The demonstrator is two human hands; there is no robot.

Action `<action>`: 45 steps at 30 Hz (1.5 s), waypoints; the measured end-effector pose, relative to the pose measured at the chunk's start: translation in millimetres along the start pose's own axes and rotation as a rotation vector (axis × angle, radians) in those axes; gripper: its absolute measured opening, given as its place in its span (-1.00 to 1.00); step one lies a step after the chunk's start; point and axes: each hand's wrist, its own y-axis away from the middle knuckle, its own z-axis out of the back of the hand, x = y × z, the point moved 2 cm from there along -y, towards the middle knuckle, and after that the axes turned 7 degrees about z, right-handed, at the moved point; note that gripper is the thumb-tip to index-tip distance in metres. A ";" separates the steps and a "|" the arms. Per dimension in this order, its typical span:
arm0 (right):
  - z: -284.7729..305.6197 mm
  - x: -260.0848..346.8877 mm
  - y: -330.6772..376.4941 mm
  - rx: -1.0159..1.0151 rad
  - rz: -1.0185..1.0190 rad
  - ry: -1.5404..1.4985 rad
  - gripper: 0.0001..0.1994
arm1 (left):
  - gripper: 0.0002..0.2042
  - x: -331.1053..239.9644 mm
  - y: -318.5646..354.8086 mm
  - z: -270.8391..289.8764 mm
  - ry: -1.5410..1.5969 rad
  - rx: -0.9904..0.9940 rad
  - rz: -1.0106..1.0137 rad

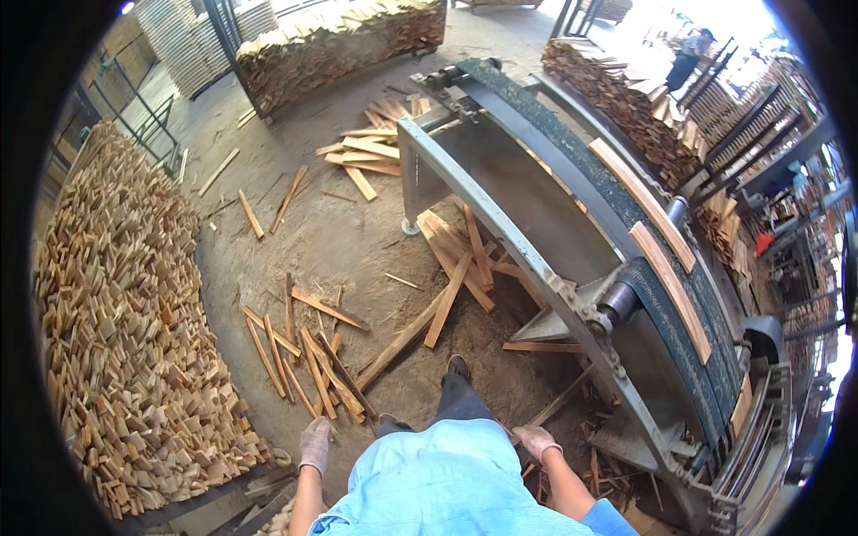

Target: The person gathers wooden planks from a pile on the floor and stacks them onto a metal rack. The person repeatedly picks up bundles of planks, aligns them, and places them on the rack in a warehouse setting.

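Note:
My left hand (pixel 315 444), in a pale work glove, hangs low at my left side. Its fingers are loosely bent and apart, and nothing shows in them. On the other side, my right hand (pixel 538 440), gloved alike, hangs beside my hip with its fingers loosely extended and no thing visible in it. Nearest the left hand lie several narrow wood slats (pixel 323 375) on the floor. To the right runs a conveyor (pixel 572 183) with a dark green belt, carrying a long board (pixel 642 204) and a second board (pixel 670 290).
A tall stack of short wood pieces (pixel 152 339) stands along the left. Wide boards (pixel 456 255) lie by the conveyor's metal frame (pixel 500 205). More loose boards (pixel 366 152) lie farther off. A wood-filled rack (pixel 344 58) stands at the back. A person (pixel 693 58) stands far right.

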 end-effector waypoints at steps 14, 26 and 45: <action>192.2 177.4 -124.3 0.000 -0.049 -0.048 -0.33 | -0.53 31.8 61.2 -76.0 -0.042 -0.107 0.062; 163.8 100.6 -258.3 -0.145 -0.147 0.498 -0.09 | -0.44 -46.3 1.5 -145.4 -0.062 0.095 0.197; 164.7 -102.5 -454.4 -0.179 -0.436 0.466 -0.33 | -0.40 -12.0 -411.7 -542.1 -1.007 0.039 -0.397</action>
